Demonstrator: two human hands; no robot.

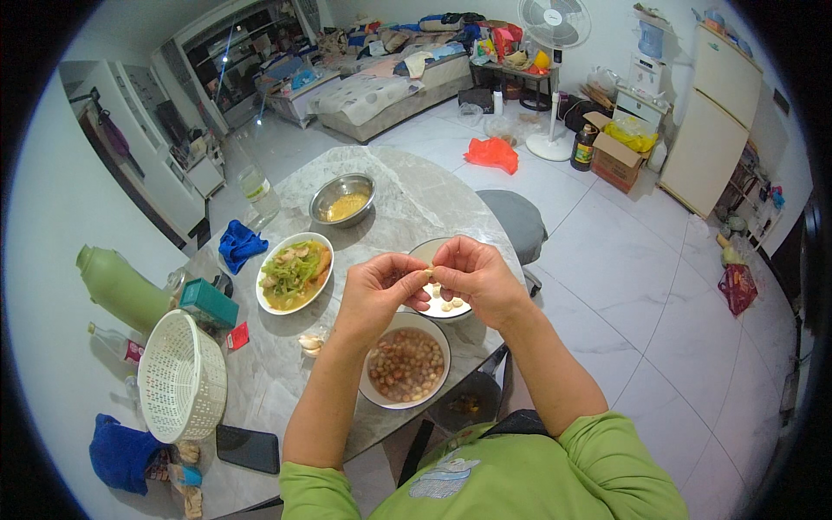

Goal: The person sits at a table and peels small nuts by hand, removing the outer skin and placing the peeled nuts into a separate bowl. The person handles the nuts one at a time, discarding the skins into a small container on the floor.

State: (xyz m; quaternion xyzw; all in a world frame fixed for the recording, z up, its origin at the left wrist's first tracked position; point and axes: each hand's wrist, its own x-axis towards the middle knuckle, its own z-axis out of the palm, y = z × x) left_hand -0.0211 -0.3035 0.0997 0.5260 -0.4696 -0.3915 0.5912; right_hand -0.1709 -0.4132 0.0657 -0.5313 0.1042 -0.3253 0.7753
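Note:
My left hand [377,286] and my right hand [484,279] meet fingertip to fingertip. Pinched between them is a small pale seed [429,272], possibly a lotus seed. Directly below sits a white bowl [448,318] with several pale peeled pieces [447,305] in it; my hands hide much of this bowl. Closer to me, a second white bowl [404,405] is full of brownish-pink round seeds [406,364] in cloudy water. Garlic cloves [311,344] lie on the table, left of that bowl.
On the marble-patterned table [416,175] are a dish of cooked green vegetables [296,276], a steel bowl [342,200], a blue cloth [242,246], a white plastic basket [182,377], a green thermos [120,289] and a phone [247,448]. A grey stool [513,221] stands at the right edge.

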